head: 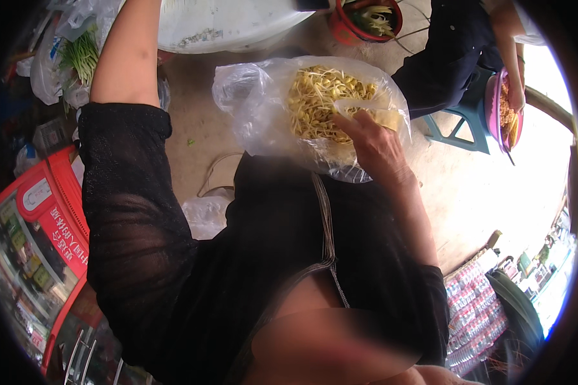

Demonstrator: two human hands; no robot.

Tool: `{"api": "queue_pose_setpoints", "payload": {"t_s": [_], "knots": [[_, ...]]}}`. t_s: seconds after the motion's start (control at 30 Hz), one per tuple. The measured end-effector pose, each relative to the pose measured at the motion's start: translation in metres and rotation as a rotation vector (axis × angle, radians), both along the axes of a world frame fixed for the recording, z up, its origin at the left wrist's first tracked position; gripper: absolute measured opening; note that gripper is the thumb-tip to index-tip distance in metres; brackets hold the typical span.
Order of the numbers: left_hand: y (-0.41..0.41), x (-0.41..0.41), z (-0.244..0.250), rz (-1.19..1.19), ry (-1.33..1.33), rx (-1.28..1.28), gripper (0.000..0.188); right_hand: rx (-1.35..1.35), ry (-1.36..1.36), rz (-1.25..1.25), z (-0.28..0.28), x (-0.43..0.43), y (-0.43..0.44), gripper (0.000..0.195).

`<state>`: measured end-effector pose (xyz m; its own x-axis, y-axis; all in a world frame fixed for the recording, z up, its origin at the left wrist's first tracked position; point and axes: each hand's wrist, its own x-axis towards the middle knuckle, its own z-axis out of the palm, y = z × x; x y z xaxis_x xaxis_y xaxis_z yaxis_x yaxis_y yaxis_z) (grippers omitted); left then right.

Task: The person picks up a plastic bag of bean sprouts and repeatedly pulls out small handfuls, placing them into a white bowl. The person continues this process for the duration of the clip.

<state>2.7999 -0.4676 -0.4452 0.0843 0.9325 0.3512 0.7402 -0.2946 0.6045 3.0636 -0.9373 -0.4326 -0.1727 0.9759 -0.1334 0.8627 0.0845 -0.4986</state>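
A clear plastic bag lies open in front of my body, with yellow bean sprouts heaped inside it. My right hand is at the right side of the heap, its fingers bent around the edge of the bag or a fold of film; whether sprouts are between the fingertips cannot be told. My left arm stretches away past the upper edge at the left, over the near side of a white table, and the left hand itself is out of view.
A red bucket with leafy scraps stands beyond the bag. At the right, another person's hands are in a pink basin by a teal plastic stool. Bagged green vegetables and a red-framed display fridge are at left; packed bottles stand lower right.
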Motion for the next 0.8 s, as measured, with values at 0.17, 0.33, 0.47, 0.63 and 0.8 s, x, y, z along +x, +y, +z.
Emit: {"api": "queue_pose_setpoints", "payload": {"t_s": [0.17,0.33,0.47,0.63,0.8], "knots": [[-0.023,-0.009,0.004,-0.036,-0.003,-0.058,0.059,0.061,0.029,-0.021,-0.007,0.002,-0.002,0.044],[-0.030,-0.073,-0.007,-0.302,-0.381,-0.249,0.066,0.058,-0.002,0.030,-0.007,0.003,0.002,0.039],[-0.055,-0.056,0.010,-0.393,-0.704,-0.446,0.058,0.060,0.253,-0.057,0.005,-0.003,0.007,0.032],[-0.079,-0.096,0.011,-0.068,-1.100,-0.238,0.031,0.026,0.336,-0.026,0.016,-0.007,0.019,0.029],[-0.070,-0.138,-0.082,0.732,-1.300,-0.106,0.025,-0.024,0.349,-0.056,0.019,-0.014,0.024,0.022]]}}
